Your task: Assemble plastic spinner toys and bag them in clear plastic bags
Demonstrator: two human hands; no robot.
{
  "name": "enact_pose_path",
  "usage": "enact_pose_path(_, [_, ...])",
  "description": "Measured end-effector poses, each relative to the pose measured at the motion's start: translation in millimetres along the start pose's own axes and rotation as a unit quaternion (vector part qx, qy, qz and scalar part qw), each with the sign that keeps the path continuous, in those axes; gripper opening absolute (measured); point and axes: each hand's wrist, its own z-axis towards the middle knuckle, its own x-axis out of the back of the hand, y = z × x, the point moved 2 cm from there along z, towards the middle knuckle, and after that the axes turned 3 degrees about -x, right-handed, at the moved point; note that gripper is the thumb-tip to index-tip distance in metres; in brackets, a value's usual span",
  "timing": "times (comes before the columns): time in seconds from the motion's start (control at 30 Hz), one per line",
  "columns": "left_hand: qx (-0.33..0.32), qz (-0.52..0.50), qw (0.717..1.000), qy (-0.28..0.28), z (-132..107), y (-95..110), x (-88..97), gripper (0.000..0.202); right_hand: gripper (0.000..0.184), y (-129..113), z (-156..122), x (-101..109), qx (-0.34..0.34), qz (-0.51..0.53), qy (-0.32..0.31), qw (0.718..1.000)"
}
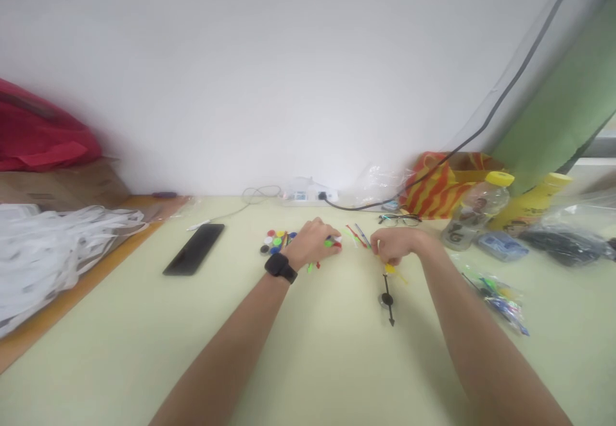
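My left hand [312, 243], with a black watch on the wrist, is curled over small red, green and white plastic pieces on the pale table [308, 349]. A cluster of coloured round caps [275, 241] lies just left of it. My right hand [397, 246] is closed in a pinch around a small yellow piece [391, 269] and a thin white stick. Right below it lies a black rod with a round disc [387, 299]. Thin red, green and blue sticks [357, 235] lie between my hands.
A black phone [194, 248] lies to the left, and white straps [58, 246] at the far left. Along the wall are a power strip [310, 196], glasses [398, 220], a striped bag [440, 188] and a yellow-capped bottle [474, 214]. A plastic bag of coloured parts [500, 299] lies right.
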Motion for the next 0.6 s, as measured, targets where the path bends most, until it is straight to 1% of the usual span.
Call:
enact_pose_path(0.13, [0.003,-0.037,0.999,0.026,-1,2,10.8,0.042,0.030,0,-4,11,0.031,0.012,0.080,0.996])
enact_pose_path(0.2, [0.013,-0.089,0.994,0.053,1,8,18.9,0.040,0.029,-6,-6,14,0.080,0.062,0.136,0.986])
enact_pose_path(0.23, [0.018,-0.125,0.990,0.067,3,12,22.6,0.037,0.029,-10,-7,15,0.115,0.106,0.163,0.974])
enact_pose_path(0.3, [0.020,-0.210,0.975,0.073,7,22,27.9,0.034,0.028,-21,-7,14,0.191,0.216,0.201,0.936])
enact_pose_path(0.4, [0.002,-0.328,0.942,0.073,13,34,32.0,0.036,0.030,-40,-4,8,0.269,0.367,0.210,0.865])
enact_pose_path(0.47, [-0.004,-0.359,0.928,0.096,15,36,34.2,0.033,0.031,-51,-2,4,0.292,0.439,0.204,0.825])
enact_pose_path(0.5, [-0.002,-0.362,0.926,0.108,15,36,35.4,0.030,0.031,-55,0,2,0.296,0.467,0.197,0.809])
enact_pose_path(0.57, [0.006,-0.360,0.925,0.125,13,32,37.9,0.026,0.034,-59,3,-2,0.290,0.509,0.182,0.789])
enact_pose_path(0.6, [0.010,-0.356,0.926,0.127,12,30,39.4,0.025,0.034,-60,4,-4,0.281,0.520,0.173,0.787])
